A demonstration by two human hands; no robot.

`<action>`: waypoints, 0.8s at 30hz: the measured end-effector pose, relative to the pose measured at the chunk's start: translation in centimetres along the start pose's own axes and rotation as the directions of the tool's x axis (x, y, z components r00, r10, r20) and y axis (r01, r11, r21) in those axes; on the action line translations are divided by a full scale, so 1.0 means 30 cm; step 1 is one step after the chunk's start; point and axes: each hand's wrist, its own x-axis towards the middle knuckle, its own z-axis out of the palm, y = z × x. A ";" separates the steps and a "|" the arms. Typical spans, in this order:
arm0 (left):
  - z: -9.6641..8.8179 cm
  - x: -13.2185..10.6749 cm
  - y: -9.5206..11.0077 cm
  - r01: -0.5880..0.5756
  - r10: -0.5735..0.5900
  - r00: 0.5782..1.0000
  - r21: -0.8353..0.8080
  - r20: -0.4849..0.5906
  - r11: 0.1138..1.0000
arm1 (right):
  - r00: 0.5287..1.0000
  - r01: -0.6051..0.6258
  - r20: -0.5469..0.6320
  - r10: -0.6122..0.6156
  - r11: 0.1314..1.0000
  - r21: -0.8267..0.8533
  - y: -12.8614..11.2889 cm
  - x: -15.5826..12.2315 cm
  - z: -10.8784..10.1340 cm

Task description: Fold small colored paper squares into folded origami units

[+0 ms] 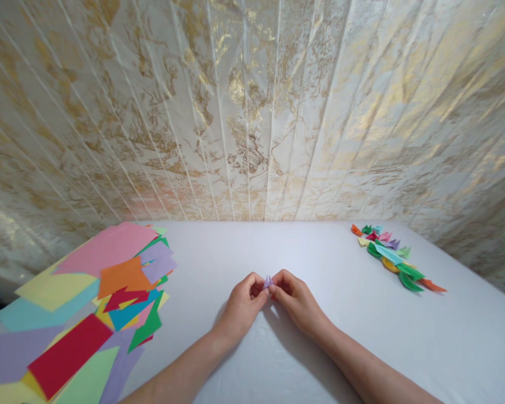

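A small folded piece of purple paper (268,282) is pinched between my two hands, just above the middle of the white table. Its pointed tips stick up between the fingers, and its lower part is hidden by them. My left hand (244,297) grips it from the left with thumb and forefinger. From the right, my right hand (297,300) holds it in the same kind of pinch. Both hands are closed, with their fingertips almost meeting at the paper.
Sheets and scraps of coloured paper (69,354) are spread over the left side of the white table (219,247). At the far right lies a cluster of small folded paper pieces (389,252) in several colours. A gold-patterned curtain (252,140) hangs behind the table.
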 end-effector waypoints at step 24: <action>-0.002 0.000 0.002 0.035 -0.035 0.999 -0.001 -0.019 0.999 | 1.000 0.003 0.025 -0.003 1.000 0.007 -0.017 0.006 -0.009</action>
